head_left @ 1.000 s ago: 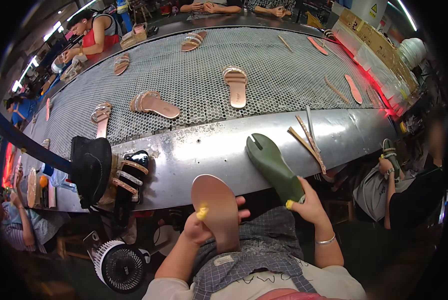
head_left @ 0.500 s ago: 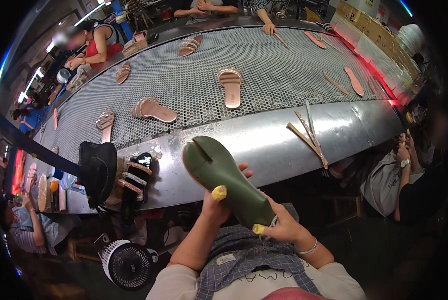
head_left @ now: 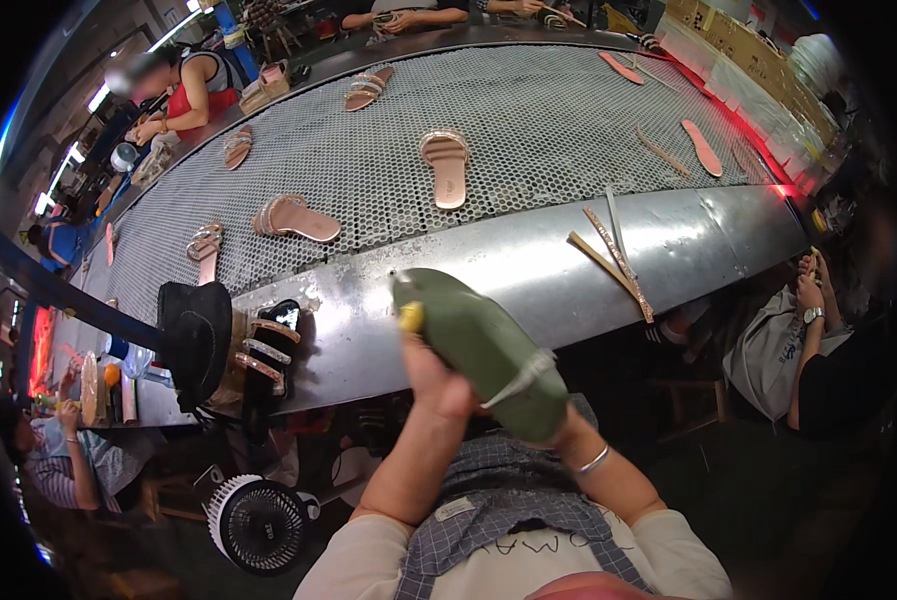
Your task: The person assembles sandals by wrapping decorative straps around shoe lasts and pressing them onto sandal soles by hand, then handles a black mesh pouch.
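A dark green shoe last [head_left: 483, 350] is held over my lap at the metal table's near edge, its toe end pointing up and left. My left hand [head_left: 433, 375] grips its toe half from the left side; the thumb, wrapped in yellow tape, lies on the last near the toe. My right hand [head_left: 571, 428] is closed round the heel end from behind, its fingers hidden by the last. A pale, thin strap [head_left: 533, 372] lies across the last near the heel. Motion blurs the last and my left hand slightly.
Before me, a metal ledge [head_left: 368, 300] borders a mesh conveyor [head_left: 538, 120] with several sandals [head_left: 446, 170] and pink insoles [head_left: 703, 150]. Glittery straps [head_left: 613, 260] lie on the ledge. To the left are a black padded stand [head_left: 196, 340] and a fan [head_left: 258, 525]. Other people sit around.
The last has been turned over in my hands, bringing the pale strap across it into view. My right hand has gone behind the heel. Sandals on the conveyor have shifted slightly left and up.
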A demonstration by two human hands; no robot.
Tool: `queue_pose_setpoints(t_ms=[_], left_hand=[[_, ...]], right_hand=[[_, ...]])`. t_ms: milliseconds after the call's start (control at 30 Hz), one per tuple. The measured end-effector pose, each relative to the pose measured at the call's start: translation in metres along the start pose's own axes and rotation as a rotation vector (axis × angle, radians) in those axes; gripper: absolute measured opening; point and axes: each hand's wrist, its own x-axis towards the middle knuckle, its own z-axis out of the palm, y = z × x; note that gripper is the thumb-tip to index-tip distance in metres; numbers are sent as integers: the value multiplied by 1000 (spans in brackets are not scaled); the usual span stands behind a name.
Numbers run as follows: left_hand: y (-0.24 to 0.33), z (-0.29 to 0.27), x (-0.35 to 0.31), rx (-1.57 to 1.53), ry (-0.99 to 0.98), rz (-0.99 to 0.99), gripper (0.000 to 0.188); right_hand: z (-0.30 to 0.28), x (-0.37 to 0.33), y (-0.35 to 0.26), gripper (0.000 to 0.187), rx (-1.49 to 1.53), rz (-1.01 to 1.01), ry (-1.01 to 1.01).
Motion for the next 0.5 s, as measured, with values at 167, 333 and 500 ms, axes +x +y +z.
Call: queue_pose_setpoints(t_ms=[167,333,500], left_hand=[[-32,-11,-16,-156,-411,-342,71],[-59,-48,-27,150,-548,-472,80],[-84,-101,-6,-11,-491,-658,80]], right_hand=[[-28,-22,-27,13,-531,-205,118],[-44,-35,-68,22,-828,-420,428],[-90,-15,-95,14,-1235,-505,831]])
